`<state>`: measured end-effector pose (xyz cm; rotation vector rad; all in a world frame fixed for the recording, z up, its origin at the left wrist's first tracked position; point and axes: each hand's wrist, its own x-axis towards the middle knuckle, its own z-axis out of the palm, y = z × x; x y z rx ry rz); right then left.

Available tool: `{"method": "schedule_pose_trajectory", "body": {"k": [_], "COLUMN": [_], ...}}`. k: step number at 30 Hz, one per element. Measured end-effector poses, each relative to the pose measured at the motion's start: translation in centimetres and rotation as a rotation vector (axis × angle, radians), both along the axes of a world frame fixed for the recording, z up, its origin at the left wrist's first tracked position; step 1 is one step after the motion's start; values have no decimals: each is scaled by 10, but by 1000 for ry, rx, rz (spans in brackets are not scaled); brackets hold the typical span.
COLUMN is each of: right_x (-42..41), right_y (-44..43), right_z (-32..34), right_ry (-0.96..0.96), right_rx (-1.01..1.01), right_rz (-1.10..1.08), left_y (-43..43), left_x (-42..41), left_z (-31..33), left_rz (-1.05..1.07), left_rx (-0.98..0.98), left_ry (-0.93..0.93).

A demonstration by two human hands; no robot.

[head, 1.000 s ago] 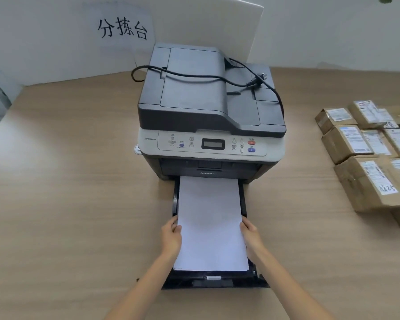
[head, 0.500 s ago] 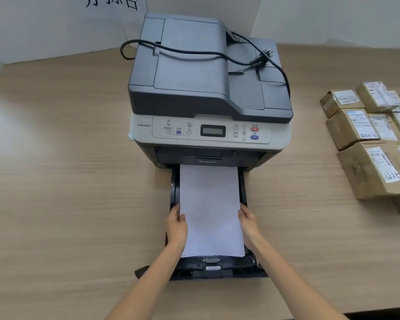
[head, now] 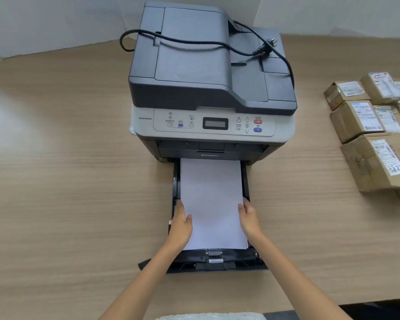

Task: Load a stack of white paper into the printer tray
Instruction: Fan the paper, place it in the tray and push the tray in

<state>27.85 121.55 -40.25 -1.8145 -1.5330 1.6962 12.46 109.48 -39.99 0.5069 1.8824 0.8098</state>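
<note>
Holding paper stack [head: 211, 202] in tray [head: 245, 179] | left hand [head: 181, 224], right hand [head: 249, 219] fingers grip edges

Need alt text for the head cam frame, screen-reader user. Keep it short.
Two bare hands, left hand and right hand, press the long edges of a white paper stack lying in the pulled-out black tray of a grey printer on a wooden table. A black power cord lies unplugged on the printer lid; labelled cardboard boxes sit to the right.

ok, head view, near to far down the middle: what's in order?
Tray front latch → white paper stack held between left hand and right hand → control panel → scanner lid → power cord.
</note>
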Motion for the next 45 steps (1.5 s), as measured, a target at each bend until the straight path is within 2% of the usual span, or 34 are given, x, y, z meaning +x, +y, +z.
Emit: {"method": "schedule_pose_trajectory", "body": {"k": [8,12,15,19,26,36,42,45], "right_x": [23,40,52,61,60,64,66,68], "right_y": [-23,-33,-38,-42,-52,-53,-49,-48], "right_z": [18,25,26,19,11,5,0,-1], "right_ry": [-87,-111,-149,-231,-271,-186,-169,-172], "right_rx": [93,180,243,264,197,76,65,69], "right_rz": [164,117,68,110,229,113,139,165], "left_y": [-27,-47,-60,-67,-69,-70,-60,-61], "left_x": [11,11,4,-7,1,7,7,6], "left_z": [10,10,11,6,0,2,0,-2], "left_rz": [-139,-223,-203,-155,-129,-6,49,11], "left_rx": [-20,35,127,89,31,46,-3,-14], "left_ry": [103,236,392,535,456,377,297,278]}}
